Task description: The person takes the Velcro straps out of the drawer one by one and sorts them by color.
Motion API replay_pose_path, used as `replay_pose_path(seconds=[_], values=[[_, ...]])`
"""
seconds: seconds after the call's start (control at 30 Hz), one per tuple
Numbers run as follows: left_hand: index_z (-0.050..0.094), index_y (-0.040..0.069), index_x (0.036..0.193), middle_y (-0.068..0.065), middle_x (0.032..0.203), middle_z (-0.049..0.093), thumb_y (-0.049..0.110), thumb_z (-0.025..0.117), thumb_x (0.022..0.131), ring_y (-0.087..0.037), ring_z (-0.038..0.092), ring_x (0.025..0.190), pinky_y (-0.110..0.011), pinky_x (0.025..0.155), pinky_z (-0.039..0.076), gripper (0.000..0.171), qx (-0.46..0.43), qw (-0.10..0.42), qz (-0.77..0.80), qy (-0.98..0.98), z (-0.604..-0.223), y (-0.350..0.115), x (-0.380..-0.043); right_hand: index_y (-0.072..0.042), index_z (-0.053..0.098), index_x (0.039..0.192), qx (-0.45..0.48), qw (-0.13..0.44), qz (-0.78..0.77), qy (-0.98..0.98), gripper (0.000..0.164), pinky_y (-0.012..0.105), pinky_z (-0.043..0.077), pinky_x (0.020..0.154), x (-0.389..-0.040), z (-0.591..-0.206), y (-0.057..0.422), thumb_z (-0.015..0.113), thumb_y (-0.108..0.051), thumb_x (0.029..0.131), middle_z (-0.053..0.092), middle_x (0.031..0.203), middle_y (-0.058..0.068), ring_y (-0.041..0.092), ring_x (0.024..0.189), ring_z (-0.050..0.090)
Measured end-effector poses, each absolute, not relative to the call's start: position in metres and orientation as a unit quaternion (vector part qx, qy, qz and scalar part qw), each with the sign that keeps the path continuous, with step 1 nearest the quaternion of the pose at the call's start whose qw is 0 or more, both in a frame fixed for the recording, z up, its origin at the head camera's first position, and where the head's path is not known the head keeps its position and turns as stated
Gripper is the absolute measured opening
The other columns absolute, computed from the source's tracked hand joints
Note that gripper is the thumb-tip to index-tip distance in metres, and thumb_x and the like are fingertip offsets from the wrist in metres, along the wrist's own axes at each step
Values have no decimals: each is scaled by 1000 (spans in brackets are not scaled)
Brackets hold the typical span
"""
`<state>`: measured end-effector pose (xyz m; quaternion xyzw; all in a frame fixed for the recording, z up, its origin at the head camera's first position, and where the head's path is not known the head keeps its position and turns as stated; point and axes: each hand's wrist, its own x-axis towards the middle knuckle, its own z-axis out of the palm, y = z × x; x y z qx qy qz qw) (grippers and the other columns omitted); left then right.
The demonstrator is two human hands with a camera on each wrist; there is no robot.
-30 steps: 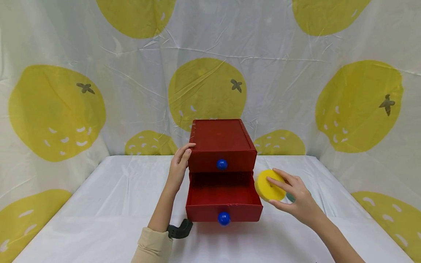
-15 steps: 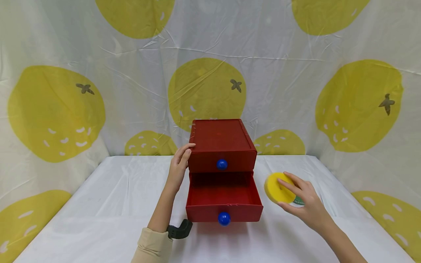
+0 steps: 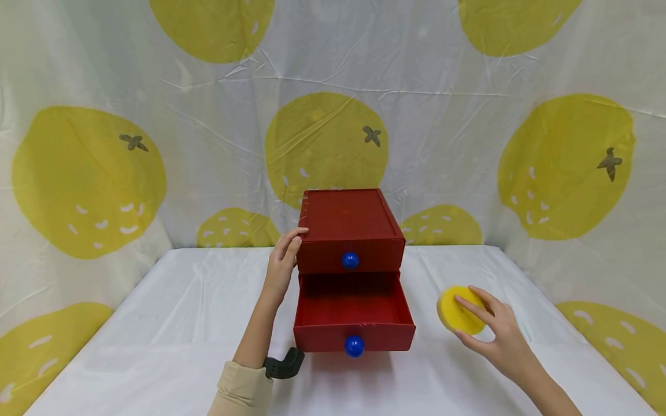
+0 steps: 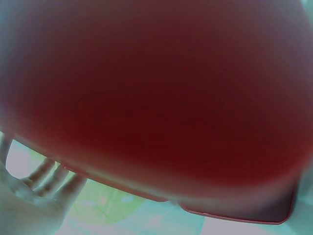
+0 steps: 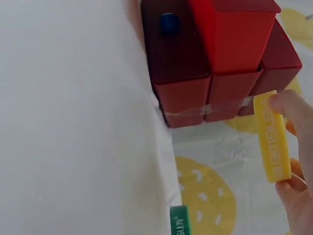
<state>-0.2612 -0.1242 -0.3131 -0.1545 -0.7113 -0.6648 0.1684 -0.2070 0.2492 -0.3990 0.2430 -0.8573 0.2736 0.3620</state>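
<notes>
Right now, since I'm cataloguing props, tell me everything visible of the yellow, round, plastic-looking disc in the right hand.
The yellow round disc looks smooth and plastic-like, with a flat face and a thick rim bearing pale lettering. Tilted, it is pinched by the right hand, one of whose fingers lies across the face. It is right of the red drawer cabinet, apart from it.

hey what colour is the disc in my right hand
Yellow; the disc in your right hand shows best in the head view.
</notes>
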Motion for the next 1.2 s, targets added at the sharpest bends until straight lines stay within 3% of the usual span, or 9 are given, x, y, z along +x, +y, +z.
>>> replay_pose_path(seconds=[0.1,0.17,0.33,0.53,0.73,0.97,1.2], values=[[52,7,124,4,117,45,20,40,97,-9,41,86,-22,70,36,32,-153,166,-668,-709,-313,-124,-261,-13,64,114,236,361,278,-859,67,10,23,83,-205,-403,254,82,1,51,48,121,23,19,102,34],[52,7,124,5,114,45,20,40,97,-8,40,80,-22,68,34,32,-153,168,-667,-709,-313,-124,-261,-12,64,113,229,359,280,-860,66,14,24,83,-204,-406,256,82,1,51,48,121,24,23,101,35],[53,6,123,7,109,44,20,41,97,-8,36,72,-21,65,32,32,-155,172,-665,-710,-313,-123,-262,-12,64,112,208,365,286,-862,64,32,24,82,-203,-416,266,82,0,52,48,119,24,25,100,36],[52,8,124,6,114,45,20,40,97,-9,38,77,-21,67,33,32,-153,167,-667,-710,-314,-124,-262,-7,63,109,183,365,284,-868,61,37,22,82,-208,-429,280,82,-1,51,47,116,25,33,99,39],[52,8,125,3,120,45,20,40,97,-8,43,86,-24,73,37,32,-155,164,-671,-707,-313,-124,-261,-3,60,107,140,325,278,-893,54,53,24,79,-213,-438,289,80,-7,58,46,115,29,47,98,40],[53,9,124,7,111,44,21,40,97,-11,35,73,-21,65,31,32,-153,169,-663,-713,-313,-124,-261,-2,58,109,80,255,264,-927,49,55,25,79,-211,-443,292,77,-13,65,42,116,30,52,98,37],[52,8,125,2,121,45,21,40,97,-12,42,89,-23,72,36,33,-154,164,-669,-709,-314,-124,-260,-1,55,116,28,164,257,-952,52,58,26,81,-209,-440,293,73,-24,73,37,120,34,55,103,33]])
